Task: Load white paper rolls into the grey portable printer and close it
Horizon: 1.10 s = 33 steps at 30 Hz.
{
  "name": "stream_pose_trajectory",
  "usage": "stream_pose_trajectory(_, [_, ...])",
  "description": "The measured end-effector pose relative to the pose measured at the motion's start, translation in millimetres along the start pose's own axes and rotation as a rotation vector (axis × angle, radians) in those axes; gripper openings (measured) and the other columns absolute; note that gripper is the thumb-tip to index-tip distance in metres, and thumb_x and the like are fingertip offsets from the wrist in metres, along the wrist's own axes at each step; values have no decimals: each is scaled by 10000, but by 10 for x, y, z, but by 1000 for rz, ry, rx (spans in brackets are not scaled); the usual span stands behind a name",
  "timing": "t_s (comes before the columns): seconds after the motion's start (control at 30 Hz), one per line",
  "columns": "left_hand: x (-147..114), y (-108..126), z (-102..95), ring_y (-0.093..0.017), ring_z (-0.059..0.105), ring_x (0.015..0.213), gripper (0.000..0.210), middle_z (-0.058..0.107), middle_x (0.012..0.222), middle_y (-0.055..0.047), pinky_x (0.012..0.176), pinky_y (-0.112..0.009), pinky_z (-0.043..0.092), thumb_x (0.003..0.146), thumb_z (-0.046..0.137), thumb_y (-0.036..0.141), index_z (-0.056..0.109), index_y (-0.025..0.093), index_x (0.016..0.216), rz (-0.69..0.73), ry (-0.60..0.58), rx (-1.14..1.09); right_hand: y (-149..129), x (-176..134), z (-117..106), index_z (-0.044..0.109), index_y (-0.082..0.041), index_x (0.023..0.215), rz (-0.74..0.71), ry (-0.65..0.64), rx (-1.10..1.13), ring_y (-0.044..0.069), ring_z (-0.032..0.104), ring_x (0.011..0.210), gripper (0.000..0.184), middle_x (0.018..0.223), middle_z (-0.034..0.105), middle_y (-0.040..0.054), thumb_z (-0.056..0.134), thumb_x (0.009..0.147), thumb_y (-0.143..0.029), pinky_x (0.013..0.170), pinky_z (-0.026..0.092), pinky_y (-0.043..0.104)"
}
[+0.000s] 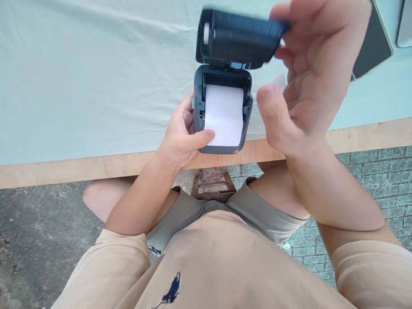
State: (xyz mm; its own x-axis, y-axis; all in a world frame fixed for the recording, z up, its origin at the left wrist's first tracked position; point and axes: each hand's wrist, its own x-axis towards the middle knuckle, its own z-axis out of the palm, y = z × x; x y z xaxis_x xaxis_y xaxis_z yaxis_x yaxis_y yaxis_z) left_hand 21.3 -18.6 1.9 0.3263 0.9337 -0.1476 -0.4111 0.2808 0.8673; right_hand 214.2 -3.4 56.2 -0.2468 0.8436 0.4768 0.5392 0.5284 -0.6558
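A small dark portable thermal printer [197, 141] is held over the table's front edge, its compartment facing up. White paper [224, 113] fills the compartment. My left hand [185, 133] is closed around the printer's left side, with the thumb resting on the lower left of the paper. The hinged lid [241, 40] stands raised at the far end, slightly blurred, showing its hollow inner side and a small white part. At the lid's right corner, my right hand [312, 73] has its fingers curled about the edge, while its thumb points away from the lid.
A pale cloth [96, 86] covers the table, whose bare wooden edge [64, 169] runs along the front. A dark flat device [373, 47] lies at the upper right, near a grey object [404, 30] cut off by the frame. Below is a wooden stool [214, 189] between my legs.
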Motion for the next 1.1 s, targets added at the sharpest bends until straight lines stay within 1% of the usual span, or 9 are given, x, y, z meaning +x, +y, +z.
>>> stream_pose_trajectory(0.13, [-19, 18, 18, -308, 668, 1100, 464, 696, 953, -27, 821, -365, 606, 625, 754, 165, 627, 198, 1070, 1, 29, -57, 20, -25, 139, 520, -213, 1169, -92, 22, 101, 191, 575, 1116, 287, 1139, 575, 70, 456, 921, -342, 1016, 506, 407])
stream_pose_trajectory(0.27, [-22, 27, 40, -324, 637, 1169, 409, 691, 926, -33, 818, -360, 613, 662, 775, 329, 653, 193, 1027, 3, 12, -112, -4, -42, 224, 527, -261, 1107, -35, -53, 121, 187, 552, 1193, 205, 1129, 602, 67, 417, 941, -310, 1098, 454, 418])
stream_pose_trajectory(0.4, [-11, 32, 55, -290, 679, 1080, 428, 674, 878, -33, 706, -308, 613, 730, 737, 531, 657, 200, 989, 33, 12, -177, -58, -61, 252, 434, -279, 1254, 145, -106, 229, 191, 528, 1251, 407, 1306, 527, 45, 549, 891, -422, 1054, 496, 395])
stream_pose_trajectory(0.53, [-12, 31, 53, -230, 710, 943, 288, 652, 851, -24, 555, -238, 547, 821, 707, 415, 642, 187, 983, 70, 5, -176, -55, -50, 278, 374, -312, 1278, 381, -256, 422, 153, 636, 969, 611, 1056, 603, -11, 653, 801, -572, 803, 581, 305])
stream_pose_trajectory(0.67, [-14, 35, 73, -279, 647, 1146, 254, 653, 891, -36, 720, -298, 589, 869, 640, 377, 631, 181, 1030, 68, 19, -157, -36, -16, 275, 408, -283, 1222, 483, -273, 543, 124, 626, 871, 635, 997, 588, -25, 725, 744, -556, 715, 571, 264])
stream_pose_trajectory(0.83, [19, 50, 88, -283, 551, 1288, 327, 687, 999, -60, 1005, -393, 533, 907, 532, 477, 635, 186, 1015, 0, -11, -227, -39, -3, 232, 383, -311, 1289, 514, -297, 579, 147, 621, 1014, 633, 1138, 582, -13, 643, 796, -611, 842, 568, 283])
stream_pose_trajectory(0.93, [41, 44, 76, -274, 530, 1310, 449, 689, 1060, -83, 1061, -406, 496, 969, 365, 526, 646, 178, 933, -28, 61, -223, -21, -5, 195, 282, -289, 1400, 488, -390, 684, 155, 587, 1120, 737, 1242, 548, 11, 640, 816, -561, 927, 551, 283])
stream_pose_trajectory(1.03, [55, 22, 62, -260, 541, 1303, 417, 692, 1052, -67, 1056, -408, 503, 985, 368, 498, 648, 191, 944, -16, 171, -160, 35, -2, 156, 197, -312, 1458, 467, -475, 644, 163, 561, 1180, 874, 1293, 528, 18, 707, 775, -505, 927, 551, 278])
stream_pose_trajectory(1.1, [64, 7, 56, -255, 567, 1275, 386, 703, 994, -54, 1028, -406, 526, 983, 389, 483, 652, 202, 959, -3, 210, -129, 82, 1, 131, 216, -319, 1456, 438, -477, 558, 173, 579, 1150, 880, 1284, 536, 25, 712, 759, -527, 881, 567, 295])
